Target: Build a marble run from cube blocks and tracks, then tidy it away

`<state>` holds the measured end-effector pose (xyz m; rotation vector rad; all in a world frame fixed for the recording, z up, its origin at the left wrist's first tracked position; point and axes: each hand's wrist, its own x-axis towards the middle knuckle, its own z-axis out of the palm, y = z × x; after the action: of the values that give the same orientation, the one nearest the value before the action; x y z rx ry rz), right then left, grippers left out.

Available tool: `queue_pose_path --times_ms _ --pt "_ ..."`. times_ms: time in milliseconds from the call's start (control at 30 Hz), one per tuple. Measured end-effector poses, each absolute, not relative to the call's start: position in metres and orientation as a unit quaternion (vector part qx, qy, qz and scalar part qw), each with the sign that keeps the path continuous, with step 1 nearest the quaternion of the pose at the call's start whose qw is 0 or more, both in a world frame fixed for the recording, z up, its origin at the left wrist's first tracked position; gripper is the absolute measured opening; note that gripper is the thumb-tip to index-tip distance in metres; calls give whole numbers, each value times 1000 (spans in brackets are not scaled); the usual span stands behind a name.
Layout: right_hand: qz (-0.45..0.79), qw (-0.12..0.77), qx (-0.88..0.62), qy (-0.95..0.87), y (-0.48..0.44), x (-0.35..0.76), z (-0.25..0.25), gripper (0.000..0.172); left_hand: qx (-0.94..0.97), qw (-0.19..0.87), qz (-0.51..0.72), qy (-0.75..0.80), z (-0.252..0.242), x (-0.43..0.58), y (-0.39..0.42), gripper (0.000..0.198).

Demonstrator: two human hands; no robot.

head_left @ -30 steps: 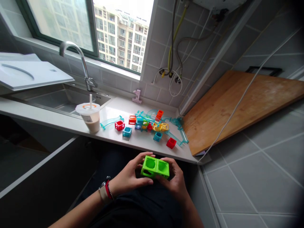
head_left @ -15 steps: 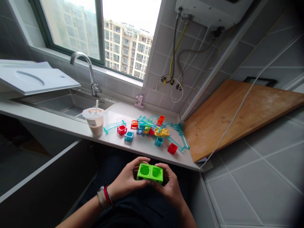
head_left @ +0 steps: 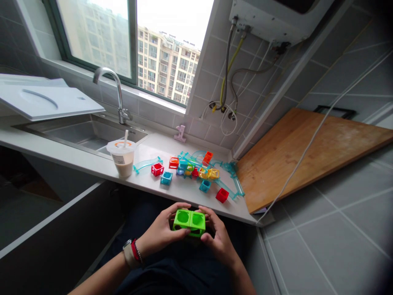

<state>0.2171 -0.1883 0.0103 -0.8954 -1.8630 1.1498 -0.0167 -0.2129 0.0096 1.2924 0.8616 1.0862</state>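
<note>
Two bright green cube blocks (head_left: 190, 219), joined side by side with round holes on top, are held over my lap in front of the counter edge. My left hand (head_left: 164, 227) grips them from the left, thumb along the near face and fingers at the far side. At the right end, my right hand (head_left: 219, 235) curls around the pair, its fingers behind and its thumb near the lower right corner. On the counter beyond lie a red block (head_left: 222, 195), a blue block (head_left: 166, 178) and another red block (head_left: 157, 169).
Clear teal track pieces (head_left: 147, 164) and yellow blocks (head_left: 213, 174) lie among several others on the white counter (head_left: 184, 196). A lidded drink cup (head_left: 123, 159) stands near the sink (head_left: 92, 133). At the right, a wooden board (head_left: 294, 151) leans against the wall.
The green blocks have shifted slightly left and tipped so more of their near face shows. My right thumb has slid from beneath them toward the right corner.
</note>
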Motion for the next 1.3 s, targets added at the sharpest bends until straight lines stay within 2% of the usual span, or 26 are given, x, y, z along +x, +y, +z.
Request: queue_pose_path --times_ms 100,233,333,433,533,633,967,1300 --pt "381 384 -369 -755 -160 209 23 59 562 540 482 399 11 -24 -208 57" --pt "181 343 -379 -840 -109 180 46 38 568 504 488 431 9 -31 -206 55" --pt "55 295 -380 -875 -65 153 62 41 572 496 484 439 7 -36 -208 58" --pt "-25 214 -451 -866 -21 133 73 62 573 487 479 453 6 -43 -210 57" --pt "-27 98 -515 -851 12 127 79 73 571 480 480 462 6 -49 -208 56" --pt "-6 45 -547 -836 30 133 79 74 572 474 482 464 4 -53 -204 57" --pt "31 47 -559 -827 48 152 59 68 573 484 473 462 -6 -55 -201 57" --pt "90 77 -545 -830 62 160 52 50 576 472 475 469 3 -55 -209 53"
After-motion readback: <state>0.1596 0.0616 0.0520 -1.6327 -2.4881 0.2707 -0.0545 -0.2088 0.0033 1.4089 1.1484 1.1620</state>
